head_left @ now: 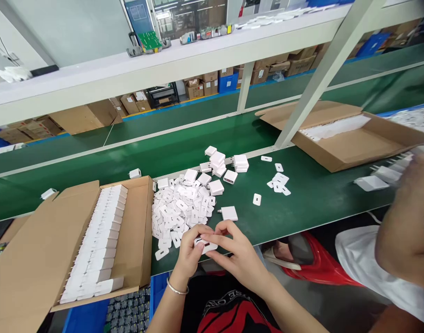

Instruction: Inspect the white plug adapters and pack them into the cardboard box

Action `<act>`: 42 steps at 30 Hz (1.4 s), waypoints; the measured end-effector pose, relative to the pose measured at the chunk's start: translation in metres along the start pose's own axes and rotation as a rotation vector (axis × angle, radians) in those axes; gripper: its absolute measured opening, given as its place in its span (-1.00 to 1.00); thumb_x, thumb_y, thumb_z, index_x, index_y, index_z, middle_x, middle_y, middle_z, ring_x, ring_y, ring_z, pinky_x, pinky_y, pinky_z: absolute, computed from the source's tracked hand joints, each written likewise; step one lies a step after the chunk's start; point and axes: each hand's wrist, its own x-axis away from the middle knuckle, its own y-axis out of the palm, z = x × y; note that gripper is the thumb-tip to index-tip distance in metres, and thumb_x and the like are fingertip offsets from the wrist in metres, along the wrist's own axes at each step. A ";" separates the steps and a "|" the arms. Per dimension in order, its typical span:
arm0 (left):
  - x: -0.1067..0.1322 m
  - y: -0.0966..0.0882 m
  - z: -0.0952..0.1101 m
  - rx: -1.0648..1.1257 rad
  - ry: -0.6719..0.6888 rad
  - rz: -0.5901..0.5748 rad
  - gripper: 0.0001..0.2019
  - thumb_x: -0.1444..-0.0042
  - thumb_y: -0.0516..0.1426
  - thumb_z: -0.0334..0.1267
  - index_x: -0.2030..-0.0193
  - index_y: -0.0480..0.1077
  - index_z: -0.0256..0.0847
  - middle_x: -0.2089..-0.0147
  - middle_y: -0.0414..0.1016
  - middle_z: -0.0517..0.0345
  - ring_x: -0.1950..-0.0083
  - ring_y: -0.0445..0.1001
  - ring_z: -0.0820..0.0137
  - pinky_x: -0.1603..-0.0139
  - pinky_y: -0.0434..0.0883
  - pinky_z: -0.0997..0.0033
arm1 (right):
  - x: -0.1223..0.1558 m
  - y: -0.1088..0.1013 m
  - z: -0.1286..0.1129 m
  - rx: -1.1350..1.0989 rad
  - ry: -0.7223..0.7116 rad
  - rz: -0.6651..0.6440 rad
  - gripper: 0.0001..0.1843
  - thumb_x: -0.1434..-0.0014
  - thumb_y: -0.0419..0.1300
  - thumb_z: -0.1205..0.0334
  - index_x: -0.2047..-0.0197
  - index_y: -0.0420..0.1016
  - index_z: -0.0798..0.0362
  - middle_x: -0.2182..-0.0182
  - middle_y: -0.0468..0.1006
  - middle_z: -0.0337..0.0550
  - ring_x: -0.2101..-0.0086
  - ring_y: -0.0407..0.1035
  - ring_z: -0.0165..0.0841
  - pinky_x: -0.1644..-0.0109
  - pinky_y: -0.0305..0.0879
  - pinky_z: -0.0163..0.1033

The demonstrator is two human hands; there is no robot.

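Both the left hand (189, 249) and the right hand (234, 252) are pinching one small white charger (205, 244) between their fingertips at the near edge of the green table (302, 203), just beside the heap of white covers (179, 210) and the open cardboard box (135, 231).

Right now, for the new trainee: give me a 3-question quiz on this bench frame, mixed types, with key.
1. True or false: both hands, left hand and right hand, are on one white charger body.
2. Multiple choice: the heap of small white cover plates lies A) inside the open carton, B) on the green belt just right of that carton, C) on the top shelf.
3. Fill in: the white parts in that carton are packed in ____.

Key: 1 true. 2 B. 3 rows.
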 end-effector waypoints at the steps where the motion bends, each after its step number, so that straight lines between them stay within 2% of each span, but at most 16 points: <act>1: 0.000 0.001 0.000 -0.007 -0.003 -0.009 -0.59 -0.40 0.06 0.11 0.01 0.51 -0.19 0.10 0.54 -0.04 0.06 0.50 0.17 0.04 0.41 0.24 | 0.000 -0.001 0.000 -0.013 0.030 -0.006 -0.63 -0.36 0.30 0.24 -0.20 0.60 -0.24 0.10 0.42 -0.12 0.13 0.44 -0.30 0.03 0.51 -0.17; 6: 0.003 0.003 -0.001 -0.026 -0.012 0.010 -0.67 -0.40 0.09 0.04 0.03 0.48 -0.18 0.11 0.53 -0.01 0.10 0.49 0.22 0.05 0.40 0.26 | 0.005 0.000 0.003 -0.128 0.194 -0.067 -0.61 -0.37 0.28 0.19 -0.23 0.55 -0.27 0.03 0.38 -0.12 0.02 0.40 -0.29 -0.08 0.47 -0.17; 8: 0.004 0.005 -0.003 0.025 0.000 0.064 -0.68 -0.41 0.08 0.02 0.02 0.49 -0.16 0.12 0.53 -0.01 0.08 0.48 0.20 0.04 0.40 0.23 | 0.007 0.006 0.010 -0.252 0.270 -0.013 -0.52 -0.32 0.33 0.16 -0.28 0.47 -0.22 0.01 0.36 -0.11 0.05 0.40 -0.29 -0.10 0.47 -0.14; 11: 0.002 0.009 -0.005 0.038 0.075 0.143 -0.68 -0.41 0.07 0.02 0.00 0.52 -0.12 0.14 0.55 -0.01 -0.05 0.43 0.12 -0.12 0.37 0.10 | 0.008 0.017 0.025 -0.534 0.406 0.097 -0.52 -0.31 0.31 -0.06 -0.20 0.40 -0.08 0.10 0.39 -0.12 0.21 0.42 -0.34 0.06 0.53 -0.15; 13: 0.001 0.011 -0.005 -0.005 0.111 0.150 -0.68 -0.40 0.08 0.03 0.00 0.53 -0.09 0.14 0.56 -0.02 -0.12 0.37 0.09 -0.19 0.33 0.04 | 0.007 0.025 0.032 -0.695 0.473 0.035 -0.52 -0.34 0.22 -0.20 -0.10 0.40 -0.02 0.14 0.41 -0.11 0.23 0.43 -0.32 0.18 0.52 -0.19; 16: 0.002 0.014 -0.001 -0.068 0.113 0.121 -0.67 -0.40 0.06 0.06 -0.03 0.53 -0.05 0.05 0.53 -0.03 -0.17 0.35 0.06 -0.21 0.33 -0.01 | 0.006 0.033 0.034 -0.787 0.460 -0.037 -0.55 -0.34 0.24 -0.20 -0.03 0.42 0.00 0.11 0.46 -0.09 0.15 0.42 -0.30 0.13 0.48 -0.21; 19: 0.006 0.015 0.003 -0.209 0.023 0.106 -0.60 -0.43 -0.02 0.11 -0.13 0.48 -0.02 -0.19 0.36 -0.07 -0.28 0.29 0.03 -0.28 0.29 -0.06 | 0.006 0.037 0.036 -0.784 0.398 0.071 -0.59 -0.30 0.33 -0.08 -0.05 0.41 -0.01 0.15 0.48 -0.14 0.16 0.42 -0.33 0.08 0.44 -0.24; 21: 0.009 0.016 0.004 -0.351 -0.062 0.117 -0.54 -0.47 -0.12 0.12 -0.25 0.41 0.00 -0.26 0.26 -0.10 -0.31 0.26 0.03 -0.30 0.27 -0.06 | 0.006 0.038 0.039 -0.769 0.380 0.139 -0.57 -0.29 0.36 -0.05 -0.08 0.40 -0.02 0.18 0.47 -0.15 0.18 0.42 -0.34 0.09 0.44 -0.25; 23: 0.010 0.017 0.004 -0.456 -0.096 0.116 -0.51 -0.50 -0.19 0.10 -0.33 0.34 0.02 -0.22 0.31 -0.09 -0.26 0.31 0.05 -0.26 0.27 -0.04 | 0.007 0.038 0.043 -0.748 0.366 0.190 -0.56 -0.28 0.37 -0.03 -0.10 0.40 -0.03 0.17 0.47 -0.14 0.18 0.43 -0.33 0.08 0.44 -0.25; 26: 0.010 0.018 0.001 -0.479 -0.077 0.091 -0.55 -0.52 -0.21 0.03 -0.31 0.34 0.02 -0.14 0.43 -0.05 -0.15 0.36 0.08 -0.18 0.29 0.01 | 0.010 0.039 0.050 -0.716 0.340 0.226 -0.53 -0.26 0.39 -0.03 -0.12 0.41 -0.03 0.15 0.48 -0.11 0.16 0.45 -0.30 0.05 0.46 -0.22; 31: 0.004 0.021 -0.006 -0.495 -0.006 0.061 -0.60 -0.53 -0.19 -0.03 -0.24 0.35 -0.04 -0.06 0.46 -0.04 -0.07 0.39 0.11 -0.14 0.28 0.04 | 0.013 0.039 0.056 -0.651 0.344 0.188 -0.42 -0.29 0.30 -0.19 -0.23 0.43 -0.03 0.06 0.50 -0.01 0.09 0.48 -0.21 0.00 0.51 -0.13; 33: 0.002 0.023 -0.008 -0.510 0.007 0.035 -0.60 -0.53 -0.19 -0.04 -0.26 0.34 -0.04 -0.08 0.47 -0.05 -0.07 0.39 0.10 -0.16 0.26 0.01 | 0.012 0.036 0.058 -0.590 0.337 0.207 -0.45 -0.32 0.26 -0.20 -0.21 0.49 -0.02 0.08 0.49 -0.02 0.10 0.48 -0.21 0.02 0.52 -0.14; 36: -0.004 0.025 -0.006 -0.508 -0.027 -0.043 -0.60 -0.53 -0.20 -0.07 -0.28 0.33 -0.05 -0.09 0.48 -0.06 -0.09 0.39 0.12 -0.18 0.26 0.01 | 0.011 0.030 0.064 -0.503 0.304 0.252 -0.56 -0.33 0.28 -0.10 -0.14 0.56 -0.01 0.16 0.49 -0.06 0.17 0.47 -0.24 0.09 0.53 -0.19; 39: -0.027 0.019 0.000 -0.572 -0.050 -0.182 -0.57 -0.53 -0.22 -0.06 -0.34 0.29 -0.01 -0.14 0.47 -0.03 -0.14 0.39 0.13 -0.25 0.24 0.00 | 0.016 0.018 0.080 -0.450 0.283 0.307 -0.63 -0.36 0.26 0.01 -0.15 0.56 -0.04 0.15 0.48 -0.06 0.17 0.47 -0.26 0.10 0.51 -0.22; 40: -0.041 0.013 0.001 -0.638 -0.055 -0.177 -0.55 -0.53 -0.24 -0.06 -0.35 0.29 0.00 -0.16 0.47 -0.02 -0.17 0.39 0.14 -0.27 0.24 0.02 | 0.019 0.013 0.087 -0.427 0.280 0.329 -0.64 -0.37 0.26 0.04 -0.16 0.56 -0.05 0.15 0.47 -0.07 0.18 0.47 -0.26 0.12 0.51 -0.23; 42: -0.081 -0.005 -0.002 -0.820 -0.093 -0.046 -0.55 -0.53 -0.25 -0.08 -0.32 0.31 -0.04 -0.19 0.45 -0.02 -0.23 0.38 0.16 -0.30 0.27 0.08 | 0.027 0.004 0.106 -0.355 0.271 0.379 -0.64 -0.37 0.25 0.07 -0.18 0.54 -0.07 0.14 0.44 -0.07 0.19 0.46 -0.27 0.15 0.49 -0.24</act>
